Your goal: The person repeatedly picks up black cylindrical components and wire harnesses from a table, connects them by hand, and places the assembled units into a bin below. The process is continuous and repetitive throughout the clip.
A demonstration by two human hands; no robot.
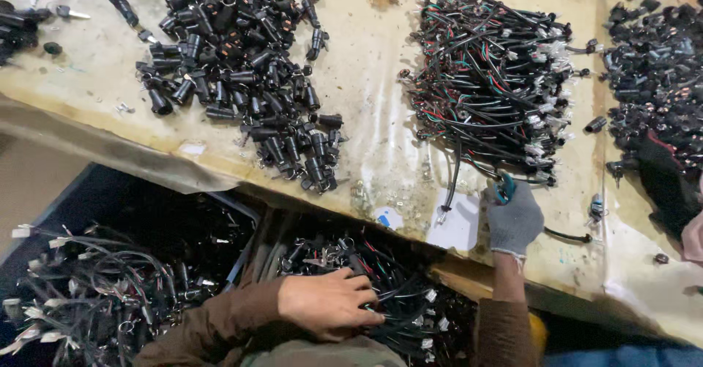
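grey glove (pixel 514 221), brown sleeve (pixel 220 323), black connectors (pixel 242 67), red, green and black wires (pixel 491 81), beige table (pixel 366 81)

The left hand (pixel 329 305) rests on wires in a box (pixel 381 279) below the table (pixel 366 81) edge. The right hand (pixel 515 221) lies on the table, a wire pile (pixel 491 81) just beyond it, a heap of cylinder parts (pixel 242 67) beyond the left hand, and another heap of parts (pixel 655 67) right of the right hand.

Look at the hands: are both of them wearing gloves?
No, only the right hand wears a grey glove; the left hand is bare.
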